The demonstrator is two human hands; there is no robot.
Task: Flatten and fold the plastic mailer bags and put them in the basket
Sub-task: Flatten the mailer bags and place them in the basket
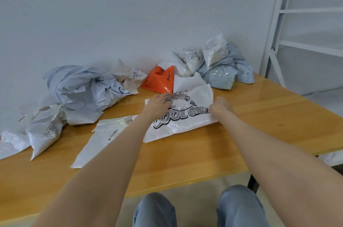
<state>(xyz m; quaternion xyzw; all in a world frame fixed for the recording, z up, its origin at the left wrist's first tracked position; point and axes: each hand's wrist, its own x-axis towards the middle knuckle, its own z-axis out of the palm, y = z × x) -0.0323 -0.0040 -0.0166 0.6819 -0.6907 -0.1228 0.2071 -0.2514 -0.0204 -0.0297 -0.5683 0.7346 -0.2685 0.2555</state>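
The printed mailer bag (pixel 181 126) lies mid-table (pixel 259 115), dead ahead of the person, lettering running left to right so its long axis looks crosswise, and a loose flap (pixel 187 82) stands up at the far edge, pointing at the wall. Both hands are on its far half, about equally near: the left hand (pixel 157 103) has its fingers curled, gripping the film below the flap, and the right hand (pixel 220 105) pinches the right-hand edge. The next move, I'd say, turns on that flap beyond both hands, which has to come down toward the person; a flat mailer (pixel 104 137) lies just beside on the left, and no basket shows.
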